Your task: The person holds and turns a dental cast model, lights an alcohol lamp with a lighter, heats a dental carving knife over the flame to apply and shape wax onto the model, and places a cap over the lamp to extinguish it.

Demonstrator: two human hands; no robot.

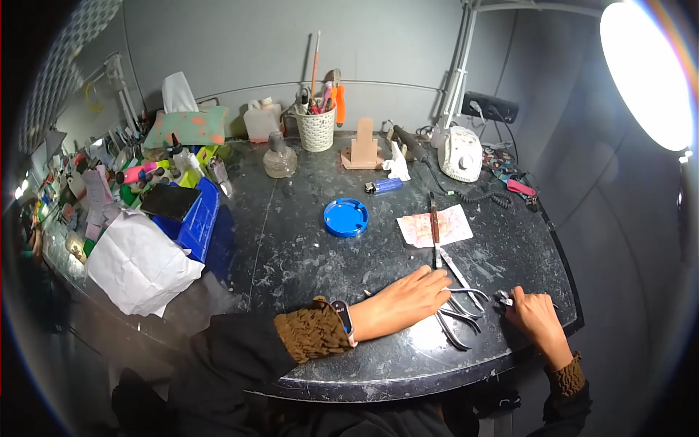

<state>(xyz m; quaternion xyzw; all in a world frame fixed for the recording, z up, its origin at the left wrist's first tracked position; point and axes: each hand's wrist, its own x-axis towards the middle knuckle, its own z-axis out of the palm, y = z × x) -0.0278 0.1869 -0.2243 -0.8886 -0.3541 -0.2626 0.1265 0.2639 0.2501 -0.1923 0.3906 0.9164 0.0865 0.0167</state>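
My left hand (411,300) reaches across the dark worktop, its fingers bent over the heads of some metal pliers (460,313); what its fingertips hold, if anything, is hidden. My right hand (535,317) is closed near the right edge, with a small shiny piece (504,298) at its fingertips, too small to name. A metal tool (464,278) lies between the hands. Above it, a brown-handled tool (435,224) rests across a stained paper (455,224). The blue round dish (346,218) stands farther back, left of the paper.
Blue lighter (384,186), glass bottle (280,159), white tool cup (316,131), pink stand (362,151) and white control box (460,154) stand at the back. Left are a blue bin (207,218) and crumpled white paper (138,258). A bright lamp (646,73) hangs upper right.
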